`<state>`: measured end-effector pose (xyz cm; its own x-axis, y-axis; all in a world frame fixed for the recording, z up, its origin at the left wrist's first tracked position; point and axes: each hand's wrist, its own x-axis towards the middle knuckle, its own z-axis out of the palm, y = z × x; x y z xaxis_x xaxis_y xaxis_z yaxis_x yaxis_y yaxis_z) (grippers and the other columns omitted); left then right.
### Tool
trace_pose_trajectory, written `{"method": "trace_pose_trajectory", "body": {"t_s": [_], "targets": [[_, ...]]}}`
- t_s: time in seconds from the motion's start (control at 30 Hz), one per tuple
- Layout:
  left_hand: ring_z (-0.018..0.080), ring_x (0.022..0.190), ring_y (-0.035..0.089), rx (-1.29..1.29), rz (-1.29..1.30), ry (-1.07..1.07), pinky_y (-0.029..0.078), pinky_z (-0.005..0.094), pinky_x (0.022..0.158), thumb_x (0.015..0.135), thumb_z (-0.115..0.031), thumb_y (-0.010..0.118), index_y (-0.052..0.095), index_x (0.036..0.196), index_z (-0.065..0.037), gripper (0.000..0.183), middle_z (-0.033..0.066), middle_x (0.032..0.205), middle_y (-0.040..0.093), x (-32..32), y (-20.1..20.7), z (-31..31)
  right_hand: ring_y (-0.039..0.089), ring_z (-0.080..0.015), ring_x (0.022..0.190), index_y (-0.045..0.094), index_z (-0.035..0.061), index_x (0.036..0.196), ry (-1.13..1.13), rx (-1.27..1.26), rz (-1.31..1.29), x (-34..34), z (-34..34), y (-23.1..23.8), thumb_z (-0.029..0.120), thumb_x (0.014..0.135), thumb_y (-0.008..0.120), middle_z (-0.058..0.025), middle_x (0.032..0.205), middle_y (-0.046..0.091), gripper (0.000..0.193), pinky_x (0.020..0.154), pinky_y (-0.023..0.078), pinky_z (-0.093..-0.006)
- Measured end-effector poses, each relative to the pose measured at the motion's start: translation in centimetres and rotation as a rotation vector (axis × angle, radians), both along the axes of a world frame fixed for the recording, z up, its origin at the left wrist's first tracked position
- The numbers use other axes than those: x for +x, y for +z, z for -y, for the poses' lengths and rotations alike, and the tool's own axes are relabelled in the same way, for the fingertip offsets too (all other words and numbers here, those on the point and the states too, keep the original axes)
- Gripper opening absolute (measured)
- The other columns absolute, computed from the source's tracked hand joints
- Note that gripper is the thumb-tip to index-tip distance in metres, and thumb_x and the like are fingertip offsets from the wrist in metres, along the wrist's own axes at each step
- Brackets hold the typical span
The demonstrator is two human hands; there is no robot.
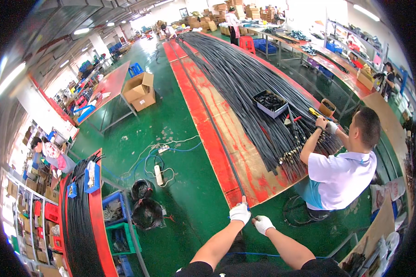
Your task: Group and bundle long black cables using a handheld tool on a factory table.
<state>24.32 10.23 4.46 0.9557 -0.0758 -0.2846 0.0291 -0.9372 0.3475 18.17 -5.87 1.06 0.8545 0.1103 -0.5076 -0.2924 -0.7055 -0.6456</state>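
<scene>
My left hand (240,213), in a white glove, is closed around the near end of a long black cable (213,121), just past the front edge of the red table (196,108). The cable stretches along the table's left side toward the far end. Close by on the right, my gloved right hand (263,225) is also closed, its fingertips pointing at the cable end. A small dark tip shows at those fingers, too small to name. A thick spread of black cables (245,87) covers the table's right part, their near ends fanned out.
At the table's right side sits a co-worker (342,171), hands over the cables beside a box of black parts (270,102). Left on the green floor lie a white power strip (158,175), loose cords, black buckets (147,213) and a cardboard box (139,91). Another cable-laden table (99,221) stands left.
</scene>
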Motion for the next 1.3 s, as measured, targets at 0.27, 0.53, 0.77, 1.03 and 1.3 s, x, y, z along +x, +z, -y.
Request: {"method": "trace_pose_trajectory", "body": {"t_s": [0.27, 0.53, 0.77, 1.03, 1.3], "targets": [[0.0380, 0.092, 0.073, 0.072, 0.004, 0.020, 0.057, 0.0505, 0.082, 0.097, -0.027, 0.053, 0.039, 0.162, -0.009, 0.069, 0.0195, 0.107, 0.072, -0.6, -2.4, 0.1, 0.070, -0.0424, 0.107, 0.079, 0.0091, 0.104, 0.034, 0.083, -0.096, -10.3, 2.9, 0.4, 0.043, 0.099, 0.058, -0.0236, 0.108, 0.075, 0.040, 0.092, 0.054, -0.0478], [0.0401, 0.096, 0.073, 0.046, -0.075, 0.002, 0.057, 0.0511, 0.085, 0.093, -0.029, 0.058, 0.035, 0.164, -0.011, 0.077, 0.0227, 0.110, 0.071, -0.6, -0.2, 2.1, 0.070, -0.0214, 0.083, 0.068, -0.0013, 0.117, -0.180, 0.579, -0.435, -10.5, 4.7, -0.5, 0.037, 0.107, 0.057, -0.0120, 0.094, 0.071, 0.042, 0.077, 0.057, -0.0417], [0.0416, 0.103, 0.072, 0.112, -0.103, -0.030, 0.058, 0.0490, 0.090, 0.090, -0.030, 0.066, 0.031, 0.166, -0.010, 0.085, 0.0240, 0.121, 0.068, -1.2, -0.5, 2.3, 0.059, -0.0192, 0.080, 0.069, 0.0002, 0.117, -0.606, 0.756, -0.278, -1.9, -1.0, -4.7, 0.036, 0.108, 0.058, -0.0079, 0.097, 0.069, 0.039, 0.069, 0.050, -0.0379], [0.0390, 0.103, 0.072, 0.216, -0.017, -0.052, 0.058, 0.0471, 0.090, 0.092, -0.027, 0.062, 0.035, 0.164, -0.009, 0.079, 0.0218, 0.117, 0.070, -0.4, -0.4, 1.2, 0.063, -0.0224, 0.091, 0.073, 0.0006, 0.108, -0.588, 0.569, -0.184, -3.0, -3.0, -2.1, 0.032, 0.107, 0.056, -0.0138, 0.098, 0.072, 0.036, 0.084, 0.051, -0.0382], [0.0389, 0.098, 0.073, 0.194, 0.019, -0.055, 0.058, 0.0489, 0.087, 0.099, -0.028, 0.052, 0.039, 0.161, -0.007, 0.067, 0.0215, 0.114, 0.071, -0.6, -0.5, 2.6, 0.066, -0.0239, 0.088, 0.075, 0.0027, 0.106, -0.581, 0.477, -0.056, -6.0, -0.9, -2.3, 0.032, 0.106, 0.057, -0.0145, 0.093, 0.072, 0.035, 0.083, 0.052, -0.0392]]}}
